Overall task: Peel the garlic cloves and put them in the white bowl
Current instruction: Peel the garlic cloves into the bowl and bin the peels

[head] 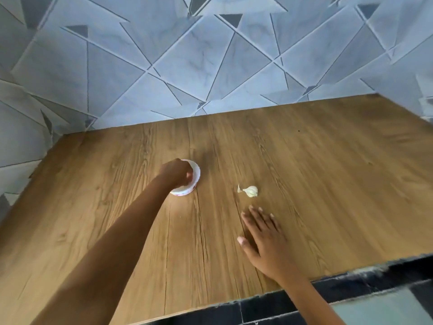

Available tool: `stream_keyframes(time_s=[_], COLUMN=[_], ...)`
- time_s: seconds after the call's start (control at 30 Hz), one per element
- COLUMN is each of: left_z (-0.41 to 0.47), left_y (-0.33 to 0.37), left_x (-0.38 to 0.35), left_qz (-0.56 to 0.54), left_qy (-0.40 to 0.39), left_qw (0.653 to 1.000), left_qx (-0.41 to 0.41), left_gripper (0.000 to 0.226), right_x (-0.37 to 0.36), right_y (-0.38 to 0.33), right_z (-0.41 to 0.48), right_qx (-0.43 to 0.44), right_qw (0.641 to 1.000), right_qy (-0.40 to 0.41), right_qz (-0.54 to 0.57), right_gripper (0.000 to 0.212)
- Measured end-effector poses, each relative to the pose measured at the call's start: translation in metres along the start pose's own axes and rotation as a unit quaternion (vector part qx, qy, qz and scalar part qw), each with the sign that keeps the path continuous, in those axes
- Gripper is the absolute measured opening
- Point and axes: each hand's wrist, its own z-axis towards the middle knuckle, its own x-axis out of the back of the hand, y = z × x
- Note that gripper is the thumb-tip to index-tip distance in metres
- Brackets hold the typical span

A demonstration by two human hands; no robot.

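Our left hand (pixel 178 173) curls over the white bowl (pixel 196 171), whether it holds anything we cannot tell, while our right hand (pixel 264 235) lies flat and spread on the bench (pixel 328 184) near a garlic clove (pixel 251 191) seemingly left to peel.

Wood-grain tabletop (pixel 328 184) before me: brown, with long dark grain lines running my way. Behind it is a wall (pixel 187 55) of pale blue-grey marbled tiles, cut into triangles by thin dark lines, a few small ones solid grey. Past the table's near edge are dark floor tiles (pixel 363 285).
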Motion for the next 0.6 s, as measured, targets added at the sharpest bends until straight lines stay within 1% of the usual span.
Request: stream_keyframes(time_s=[0.03,0.07,0.13,0.2,0.23,0.3,0.37,0.43,0.6], left_z=[0.0,0.0,-0.005,-0.012,-0.016,-0.024,-0.024,-0.017,-0.014], left_y=[0.0,0.001,0.009,0.035,0.053,0.089,0.112,0.12,0.129], left_x=[0.0,0.003,0.01,0.013,0.011,0.0,-0.016,-0.03,-0.038], left_qz=[0.012,0.008,-0.026,-0.088,-0.124,-0.157,-0.119,-0.087,-0.129], left_qy=[-0.005,0.009,0.082,0.147,0.15,0.109,0.068,0.06,0.08], left_qw=[1.0,1.0,0.996,0.983,0.976,0.965,0.969,0.976,0.979], left_qx=[-0.005,-0.015,-0.035,-0.071,-0.103,-0.177,-0.206,-0.19,-0.134], left_gripper=[0.027,0.025,0.023,0.021,0.021,0.024,0.033,0.033,0.017], right_x=[-0.001,0.0,0.001,0.003,0.004,0.005,0.007,0.01,0.014], right_y=[0.0,-0.001,-0.002,-0.001,-0.001,-0.002,-0.005,-0.006,0.006], right_z=[-0.001,0.0,0.001,0.002,0.002,0.001,0.0,-0.001,0.001], right_qx=[-0.002,-0.005,-0.005,-0.009,-0.009,-0.009,-0.008,0.002,0.023], right_qw=[1.0,1.0,1.0,1.0,1.0,1.0,0.999,0.999,0.998], right_qy=[0.0,0.002,0.007,0.011,0.014,0.022,0.03,0.043,0.031], right_qz=[-0.001,0.0,0.006,0.009,0.011,0.017,0.02,0.026,0.044], right_gripper=[0.068,0.068,0.069,0.071,0.072,0.072,0.069,0.065,0.064])
